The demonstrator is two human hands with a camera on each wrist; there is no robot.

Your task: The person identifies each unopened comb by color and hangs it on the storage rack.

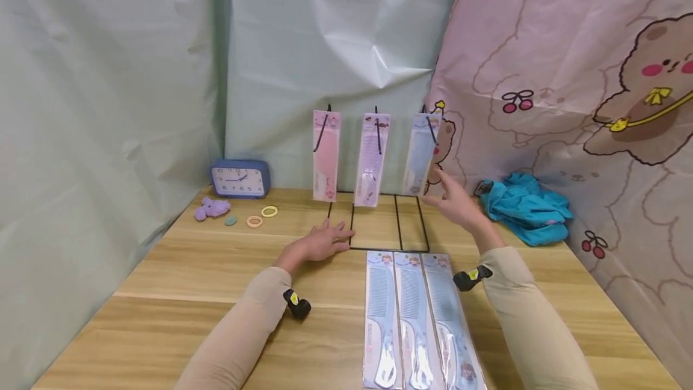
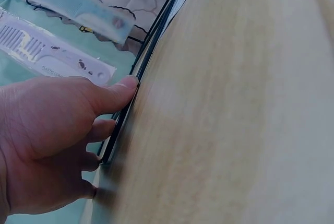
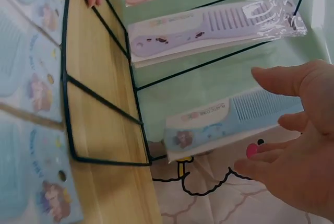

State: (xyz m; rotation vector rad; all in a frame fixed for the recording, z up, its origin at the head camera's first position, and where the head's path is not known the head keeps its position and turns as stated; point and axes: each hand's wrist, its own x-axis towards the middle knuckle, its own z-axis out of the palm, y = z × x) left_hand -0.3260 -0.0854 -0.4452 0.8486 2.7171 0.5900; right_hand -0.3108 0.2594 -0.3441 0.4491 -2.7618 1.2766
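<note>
A black wire display rack (image 1: 400,250) stands on the table, its hooks carrying a pink comb pack (image 1: 326,155), a purple comb pack (image 1: 372,160) and a blue comb pack (image 1: 422,154). My left hand (image 1: 323,241) lies at the front left of the rack's base, fingers spread, with the thumb (image 2: 119,93) against the wire. Beside the hanging blue pack, my right hand (image 3: 292,135) is held up with thumb and fingers apart, nothing between them. Three more packs of blue combs (image 1: 414,318) lie side by side in front of the base.
On the left are a blue clock (image 1: 240,178), a purple scrunchie (image 1: 212,208) and several small hair ties, one of them yellow (image 1: 269,212). A crumpled teal cloth (image 1: 526,209) sits at the right edge. Curtains (image 1: 325,35) hang behind the rack.
</note>
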